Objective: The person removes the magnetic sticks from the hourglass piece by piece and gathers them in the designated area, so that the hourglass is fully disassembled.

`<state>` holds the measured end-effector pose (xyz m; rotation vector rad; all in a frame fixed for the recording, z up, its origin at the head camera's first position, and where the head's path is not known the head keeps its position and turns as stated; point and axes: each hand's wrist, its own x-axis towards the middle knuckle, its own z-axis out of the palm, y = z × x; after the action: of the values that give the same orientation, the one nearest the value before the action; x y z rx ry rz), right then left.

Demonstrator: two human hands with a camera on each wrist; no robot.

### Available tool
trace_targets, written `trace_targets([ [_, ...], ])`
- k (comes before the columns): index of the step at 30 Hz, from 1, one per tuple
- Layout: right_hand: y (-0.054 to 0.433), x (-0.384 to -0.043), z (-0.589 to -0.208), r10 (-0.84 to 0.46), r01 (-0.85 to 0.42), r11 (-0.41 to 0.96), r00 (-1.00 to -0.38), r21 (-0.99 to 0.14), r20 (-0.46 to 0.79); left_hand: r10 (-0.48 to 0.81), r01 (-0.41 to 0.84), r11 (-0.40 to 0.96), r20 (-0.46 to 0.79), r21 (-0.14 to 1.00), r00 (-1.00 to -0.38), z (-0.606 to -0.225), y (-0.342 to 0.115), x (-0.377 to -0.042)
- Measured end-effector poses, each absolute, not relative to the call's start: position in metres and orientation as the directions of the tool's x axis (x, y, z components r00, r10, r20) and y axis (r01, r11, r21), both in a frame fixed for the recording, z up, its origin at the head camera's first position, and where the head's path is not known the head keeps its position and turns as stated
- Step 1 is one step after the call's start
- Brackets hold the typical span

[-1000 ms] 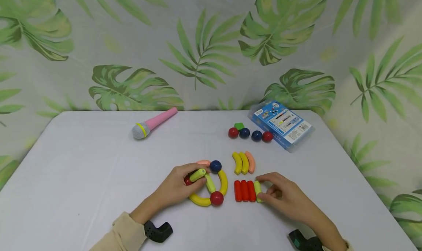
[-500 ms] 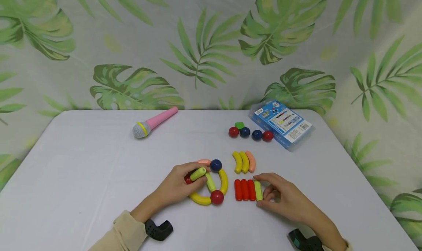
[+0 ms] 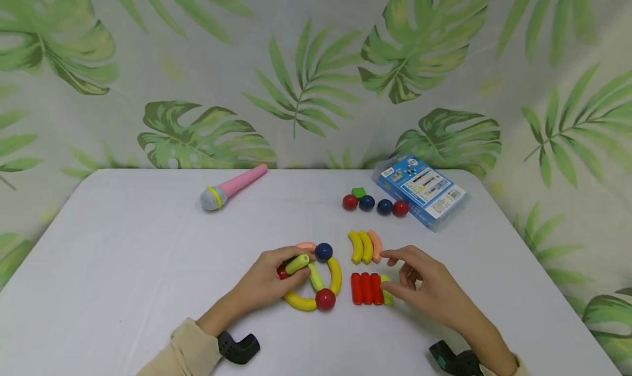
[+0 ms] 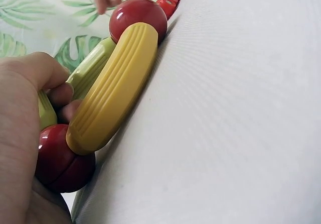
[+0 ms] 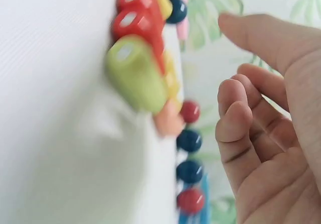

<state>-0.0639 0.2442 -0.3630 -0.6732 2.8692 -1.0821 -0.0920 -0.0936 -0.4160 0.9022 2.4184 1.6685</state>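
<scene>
My left hand [image 3: 269, 276] pinches an upright-tilted light green stick [image 3: 298, 264] in a ring of balls and curved sticks. The ring has a dark blue ball [image 3: 323, 252], a red ball [image 3: 325, 299] and yellow curved sticks [image 3: 334, 276]. A second light green stick [image 3: 316, 276] leans inside it. Close by the left palm is another red ball [image 4: 65, 157], partly hidden in the head view. My right hand [image 3: 425, 280] hovers with nothing held, thumb and fingers apart. Beneath it lies a loose light green stick [image 5: 135, 74] beside several red sticks [image 3: 367, 288].
Two yellow curved sticks [image 3: 361, 246] and a salmon one [image 3: 375, 246] lie behind the red sticks. Farther back are red and dark blue balls [image 3: 366, 202], a green piece [image 3: 359, 191] and a blue package [image 3: 423, 192]. A pink toy microphone [image 3: 234, 187] lies at back left.
My right hand has let go of the loose light green stick at the end of the red row and risen off it. The left hand keeps its grip, nearly still.
</scene>
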Motion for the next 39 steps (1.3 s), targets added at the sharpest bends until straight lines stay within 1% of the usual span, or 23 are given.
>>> trace_targets([
  [2, 0.235, -0.069, -0.359, -0.430, -0.435, 0.651, -0.887, -0.622, 0.170, 0.498, 0.420, 0.239, 0.261, 0.876, -0.827, -0.418, -0.093, -0.091],
  [9, 0.185, -0.080, -0.339, -0.550, -0.535, 0.589, -0.815, -0.606, 0.184, 0.502, 0.421, 0.239, 0.260, 0.875, -0.825, -0.421, -0.091, -0.090],
  [12, 0.166, -0.081, -0.335, -0.603, -0.582, 0.551, -0.773, -0.599, 0.197, 0.503, 0.438, 0.229, 0.280, 0.869, -0.818, -0.421, -0.091, -0.091],
  [15, 0.152, -0.080, -0.334, -0.645, -0.602, 0.526, -0.743, -0.601, 0.180, 0.502, 0.470, 0.235, 0.308, 0.851, -0.808, -0.421, -0.091, -0.092],
  [17, 0.147, -0.078, -0.335, -0.658, -0.600, 0.530, -0.737, -0.600, 0.156, 0.502, 0.510, 0.250, 0.340, 0.823, -0.795, -0.421, -0.093, -0.095],
  [20, 0.144, -0.075, -0.339, -0.656, -0.590, 0.557, -0.744, -0.584, 0.126, 0.473, 0.547, 0.272, 0.385, 0.792, -0.792, -0.421, -0.104, -0.099],
  [22, 0.142, -0.074, -0.342, -0.648, -0.577, 0.583, -0.755, -0.572, 0.100, 0.448, 0.549, 0.290, 0.396, 0.784, -0.802, -0.421, -0.115, -0.101],
  [24, 0.141, -0.074, -0.344, -0.639, -0.562, 0.611, -0.766, -0.558, 0.071, 0.446, 0.529, 0.299, 0.374, 0.794, -0.813, -0.420, -0.126, -0.102],
  [26, 0.140, -0.075, -0.346, -0.626, -0.541, 0.643, -0.779, -0.543, 0.036, 0.485, 0.513, 0.310, 0.331, 0.801, -0.810, -0.419, -0.133, -0.102],
  [29, 0.137, -0.076, -0.347, -0.610, -0.511, 0.672, -0.792, -0.536, -0.009, 0.564, 0.535, 0.330, 0.292, 0.778, -0.773, -0.419, -0.136, -0.104],
  [31, 0.135, -0.076, -0.348, -0.604, -0.493, 0.676, -0.797, -0.547, -0.028, 0.590, 0.558, 0.337, 0.291, 0.758, -0.753, -0.418, -0.136, -0.105],
  [35, 0.129, -0.075, -0.351, -0.643, -0.515, 0.625, -0.766, -0.587, -0.014, 0.604, 0.592, 0.323, 0.321, 0.739, -0.730, -0.419, -0.136, -0.106],
  [39, 0.126, -0.072, -0.354, -0.684, -0.576, 0.580, -0.728, -0.577, 0.039, 0.614, 0.603, 0.302, 0.334, 0.738, -0.715, -0.420, -0.136, -0.107],
])
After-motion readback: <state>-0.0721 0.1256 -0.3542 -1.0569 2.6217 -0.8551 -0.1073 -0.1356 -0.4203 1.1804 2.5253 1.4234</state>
